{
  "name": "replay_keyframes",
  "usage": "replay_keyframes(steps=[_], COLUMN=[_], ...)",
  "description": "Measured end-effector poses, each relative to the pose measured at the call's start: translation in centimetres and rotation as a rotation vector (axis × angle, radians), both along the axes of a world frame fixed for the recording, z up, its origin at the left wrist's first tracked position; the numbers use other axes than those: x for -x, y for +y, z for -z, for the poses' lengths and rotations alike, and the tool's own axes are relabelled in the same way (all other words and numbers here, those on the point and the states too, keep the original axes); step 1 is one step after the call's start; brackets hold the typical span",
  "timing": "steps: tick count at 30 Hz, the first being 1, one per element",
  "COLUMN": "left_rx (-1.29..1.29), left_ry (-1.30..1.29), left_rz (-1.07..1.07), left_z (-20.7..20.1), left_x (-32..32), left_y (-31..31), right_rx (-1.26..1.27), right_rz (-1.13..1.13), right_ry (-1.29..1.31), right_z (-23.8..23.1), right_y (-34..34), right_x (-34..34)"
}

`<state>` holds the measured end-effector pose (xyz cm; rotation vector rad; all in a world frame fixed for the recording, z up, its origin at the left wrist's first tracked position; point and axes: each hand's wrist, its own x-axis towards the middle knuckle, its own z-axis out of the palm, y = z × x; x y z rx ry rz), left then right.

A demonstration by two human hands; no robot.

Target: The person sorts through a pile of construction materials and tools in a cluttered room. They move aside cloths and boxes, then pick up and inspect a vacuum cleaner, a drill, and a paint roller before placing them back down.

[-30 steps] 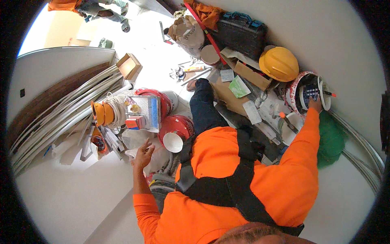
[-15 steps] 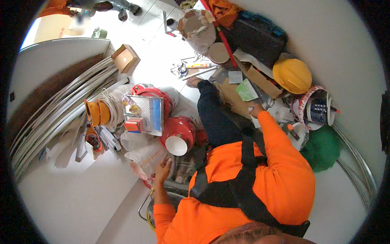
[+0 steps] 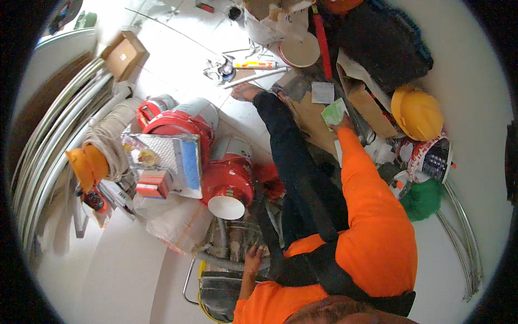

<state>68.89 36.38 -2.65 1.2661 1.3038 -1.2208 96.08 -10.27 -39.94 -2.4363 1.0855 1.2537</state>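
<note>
My right hand (image 3: 342,125) is at the lower edge of a green-and-white sheet of paper (image 3: 335,110), its fingers closed on it. Under the sheet lies brown cardboard (image 3: 310,123), with a small white printed sheet (image 3: 322,92) just beyond. Low in the middle, my left hand (image 3: 253,259) is beside a grey corrugated hose (image 3: 229,264), fingers apart and apparently holding nothing. The hose lies by a black machine with a yellow edge (image 3: 221,297). Ahead of that hand, a red bucket (image 3: 229,181) lies near a clear plastic bag (image 3: 175,218).
A yellow hard hat (image 3: 418,114), an open cardboard box (image 3: 367,105) and a black case (image 3: 377,43) crowd the right wall. Long pale pipes (image 3: 59,146) and a rope coil (image 3: 110,140) lie left. A sealant tube (image 3: 254,65) rests on the tiles beyond my foot.
My right hand has moved forward to the green-and-white sheet and closed on it. My left hand has drawn back from beside the plastic bag toward the hose. The view has shifted.
</note>
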Motion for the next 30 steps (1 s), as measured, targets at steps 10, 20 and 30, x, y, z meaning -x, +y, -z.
replay_keyframes(steps=[10, 20, 30], left_rx=[-0.095, -0.064, -0.068], left_ry=[0.138, -0.036, -0.217], left_rz=[-0.258, -0.328, -0.298], left_z=[3.2, 1.8, -0.3], left_x=[2.5, 1.1, 2.1], left_y=[-1.0, 0.7, 3.4], right_rx=[0.269, -0.085, 0.728], right_rz=[-0.103, -0.306, -0.67], right_ry=[0.01, -0.571, -0.721], right_z=[-1.3, -14.1, -35.6], right_y=[5.2, -4.8, -21.8], right_x=[-6.3, 1.6, -13.6])
